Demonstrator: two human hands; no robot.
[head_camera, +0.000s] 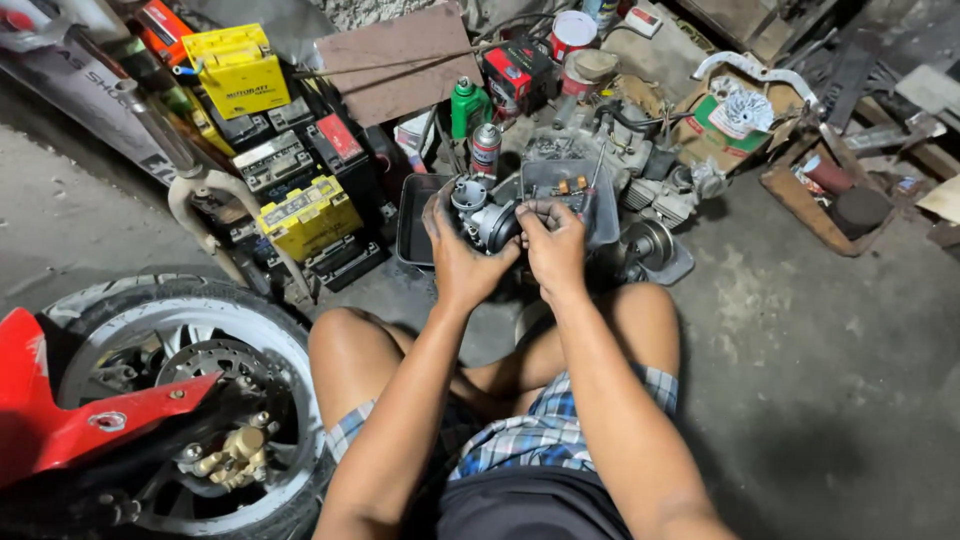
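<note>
Both of my hands grip a grey metal carburettor (487, 215) in front of my knees. My left hand (455, 262) cups it from below and from the left. On its right side my right hand (552, 243) has fingers curled over the top. The part hovers above a dark rectangular tray (412, 222) and next to a clear plastic tub (603, 215) of small parts. I sit on the concrete floor with my knees apart.
A motorcycle front wheel (185, 390) with a red fender (60, 415) stands at the lower left. Yellow and black batteries (308, 215) are stacked at the left. Spray cans (485, 148), a green bottle (466, 105), engine parts (655, 190) and cardboard boxes (740, 125) crowd the far side.
</note>
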